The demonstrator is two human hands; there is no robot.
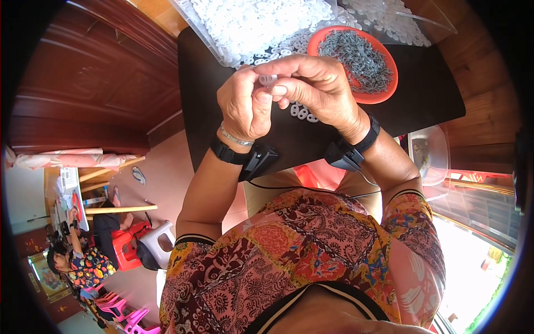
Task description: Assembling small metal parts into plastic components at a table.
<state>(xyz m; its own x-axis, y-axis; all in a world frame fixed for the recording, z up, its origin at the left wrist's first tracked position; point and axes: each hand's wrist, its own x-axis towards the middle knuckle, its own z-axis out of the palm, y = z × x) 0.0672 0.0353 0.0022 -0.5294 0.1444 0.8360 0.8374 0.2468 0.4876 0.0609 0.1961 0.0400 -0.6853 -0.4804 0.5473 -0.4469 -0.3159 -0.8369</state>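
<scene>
We hold one small white plastic piece [267,79] above the black table [208,92], closed between the fingertips of both hands. The left hand [245,103] grips it from 9 o'clock with thumb and bent fingers; the right hand [318,89] pinches it from 3 o'clock with thumb and forefinger. We cannot tell whether a nail sits in it, because the fingers cover most of it. Caution: the piece is small and the contact area slight, so uneven thumb pressure may make it slip or spring free. If it drops, it may mix with the loose pieces [302,113] between 4 and 5 o'clock, and we may lose track of it. The orange bowl [394,83] of grey nails [356,55] lies between 2 and 3 o'clock, near the right hand; a careless outward swing of that hand may knock it and scatter nails. Likewise, the heaped tub [207,40] at 12 o'clock may shed pieces if we bump its wall.
</scene>
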